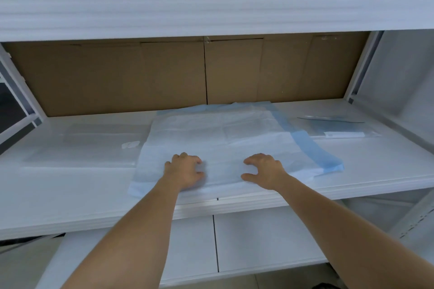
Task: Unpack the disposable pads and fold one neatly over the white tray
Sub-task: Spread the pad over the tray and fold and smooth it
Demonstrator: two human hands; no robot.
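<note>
A white disposable pad (211,138) with a blue border strip (305,145) lies spread on the white shelf (70,195), its front edge at the shelf's lip. My left hand (185,170) and my right hand (264,169) sit side by side on the pad's near part. The fingers and thumb of each hand are bent and pinch the pad's top layer. No white tray shows; I cannot tell whether one lies under the pad.
An empty clear plastic bag (82,145) lies flat left of the pad. A flat sealed package (335,130) lies to the right. Cardboard boxes (117,77) close the back. An upper shelf edge (211,12) hangs overhead, and a lower shelf (258,241) sits below.
</note>
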